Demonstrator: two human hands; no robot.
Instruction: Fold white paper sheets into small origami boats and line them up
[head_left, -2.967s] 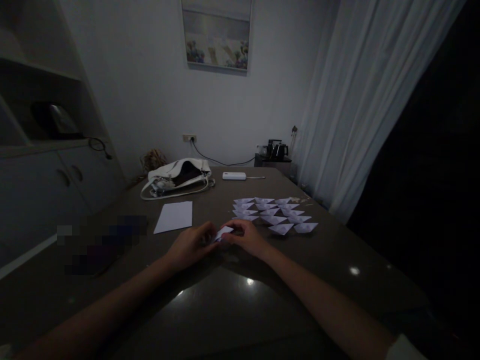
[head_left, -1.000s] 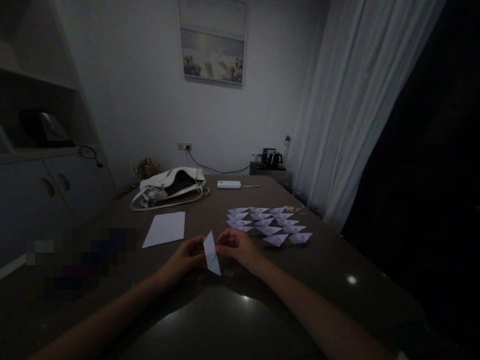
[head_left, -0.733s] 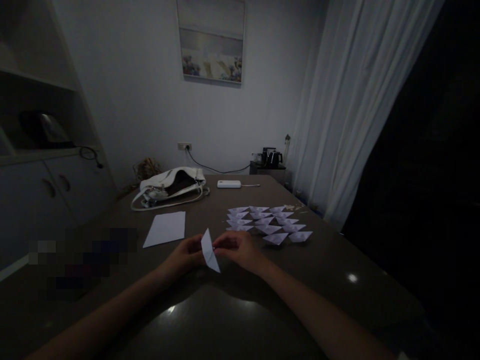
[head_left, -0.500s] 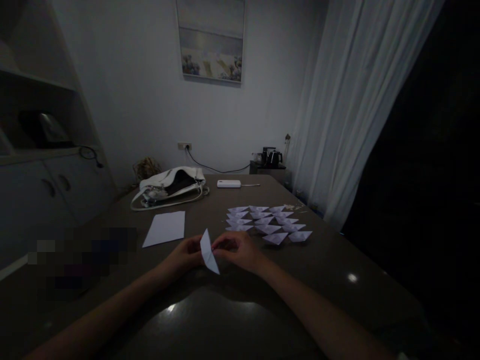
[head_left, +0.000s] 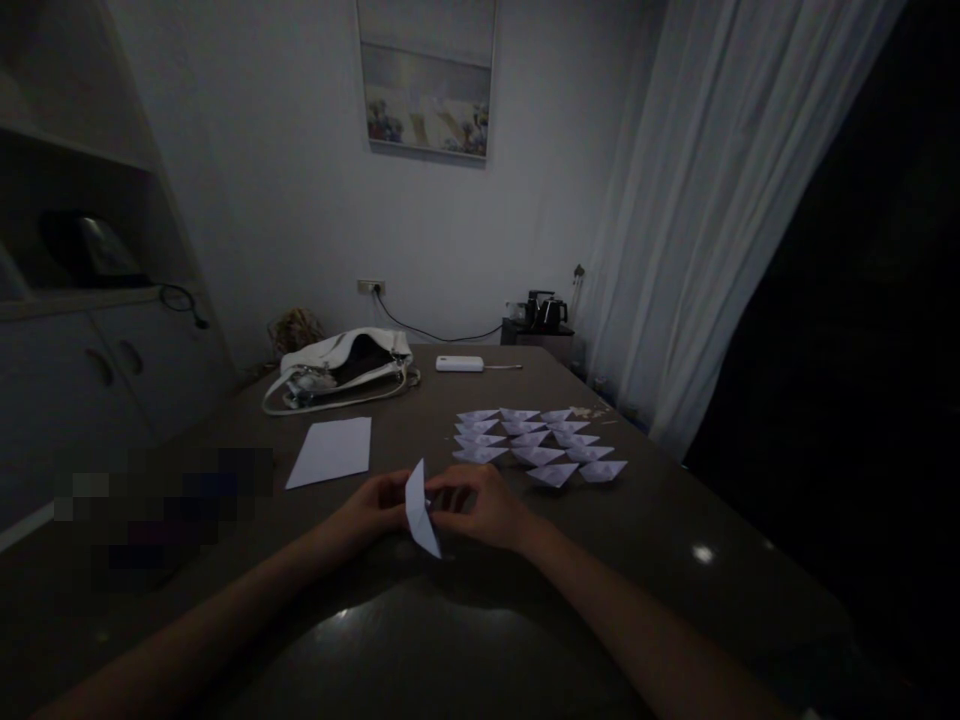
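A white folded paper boat (head_left: 420, 510) is held up on its end above the table, between my two hands. My left hand (head_left: 379, 505) is closed on its left side, with some fingers hidden behind the paper. From the right, the fingers of my right hand (head_left: 480, 507) pinch the boat near its middle. Several finished paper boats (head_left: 553, 474) stand in rows on the table just beyond my right hand. Past my left hand lies a stack of white paper sheets (head_left: 332, 450).
The dark glossy table (head_left: 420, 640) reflects light. Toward its far end are a white handbag (head_left: 341, 365) and a white power bank (head_left: 460, 364) with a short cable. Small scraps (head_left: 589, 412) lie beyond the boats. A white curtain (head_left: 682, 200) hangs at the right.
The boat in my hands has tilted slightly more upright, and the right fingers have shifted a little at its middle. The view has moved slightly; the other things stay put.
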